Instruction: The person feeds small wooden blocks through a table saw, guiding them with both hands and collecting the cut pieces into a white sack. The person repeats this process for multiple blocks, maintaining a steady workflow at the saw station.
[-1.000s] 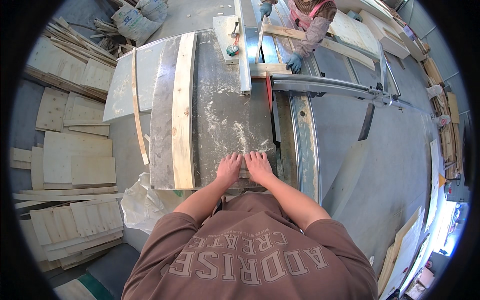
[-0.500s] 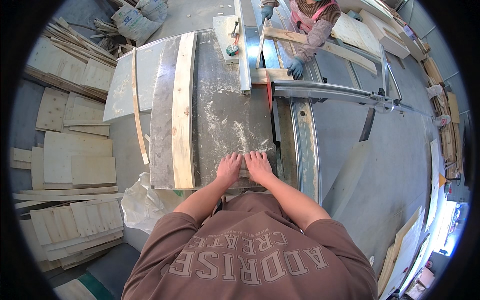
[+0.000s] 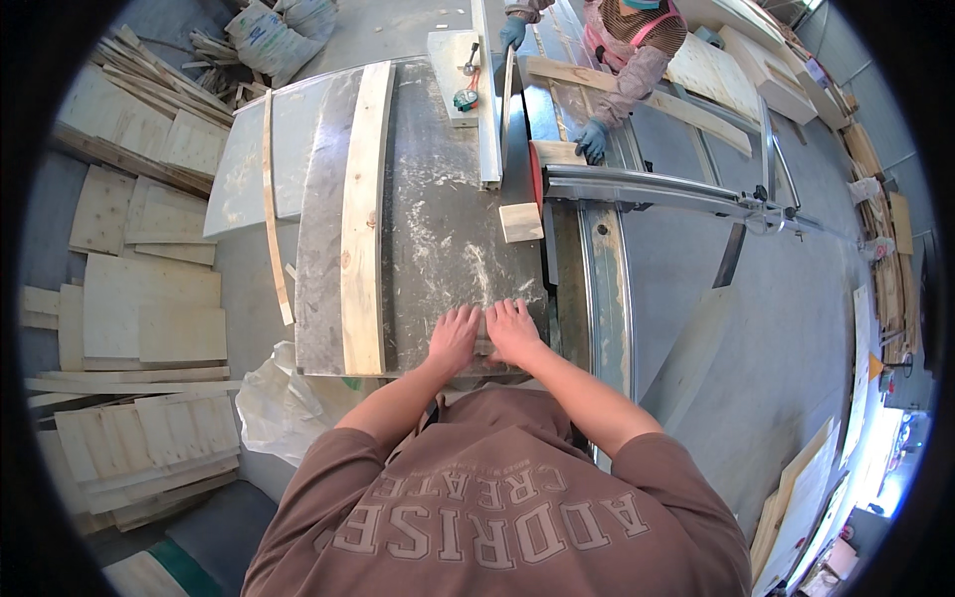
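Note:
My left hand (image 3: 456, 334) and my right hand (image 3: 512, 332) rest side by side at the near edge of the dark saw table (image 3: 428, 269), fingers lying on its dusty top. Neither holds anything. Beyond my right hand lies a small wood offcut (image 3: 520, 223), beside the red blade guard (image 3: 536, 176). Across the table a co-worker's gloved hand (image 3: 591, 141) presses on a short board (image 3: 559, 153). The co-worker's other gloved hand (image 3: 512, 33) is at the far end of a thin stick (image 3: 508, 109) by the fence.
A long plank (image 3: 365, 219) lies lengthwise on the table's left part. The metal fence (image 3: 487, 119) has a tape measure (image 3: 465, 99) beside it. A metal crossbar (image 3: 667, 186) extends right. Stacked boards (image 3: 149, 438) and a white sack (image 3: 284, 403) are on the left.
A small offcut now lies on the near side of the blade, separate from the co-worker's board. The co-worker's hands and the stick have shifted slightly. My hands stay put.

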Tool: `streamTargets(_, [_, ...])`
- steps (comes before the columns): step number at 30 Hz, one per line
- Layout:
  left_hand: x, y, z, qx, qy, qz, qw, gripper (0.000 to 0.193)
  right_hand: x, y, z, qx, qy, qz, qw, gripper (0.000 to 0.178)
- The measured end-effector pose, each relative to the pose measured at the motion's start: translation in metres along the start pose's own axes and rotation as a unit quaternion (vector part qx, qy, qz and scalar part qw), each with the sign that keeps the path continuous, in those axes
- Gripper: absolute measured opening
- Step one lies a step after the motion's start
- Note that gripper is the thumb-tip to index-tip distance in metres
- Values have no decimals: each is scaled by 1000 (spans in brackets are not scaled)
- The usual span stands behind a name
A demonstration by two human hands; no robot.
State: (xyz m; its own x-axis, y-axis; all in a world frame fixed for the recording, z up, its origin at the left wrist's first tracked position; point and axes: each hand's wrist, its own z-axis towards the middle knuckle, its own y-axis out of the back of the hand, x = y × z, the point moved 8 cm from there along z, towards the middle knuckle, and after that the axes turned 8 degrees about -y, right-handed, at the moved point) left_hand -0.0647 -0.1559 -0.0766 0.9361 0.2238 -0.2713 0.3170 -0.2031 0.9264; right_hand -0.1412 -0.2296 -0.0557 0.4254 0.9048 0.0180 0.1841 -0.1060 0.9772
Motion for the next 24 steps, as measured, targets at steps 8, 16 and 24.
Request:
streamTargets(8, [17, 18, -72, -118, 127, -197, 965, 116, -56, 40, 127, -23, -27, -96, 995, 53])
streamTargets(16, [33, 3, -136, -138, 215, -235, 938, 110, -116, -10, 232, 61, -107, -176, 977, 66])
streamTargets(24, [38, -2, -140, -195, 224, -295, 908, 92, -19, 96, 134, 76, 23, -42, 996, 77])
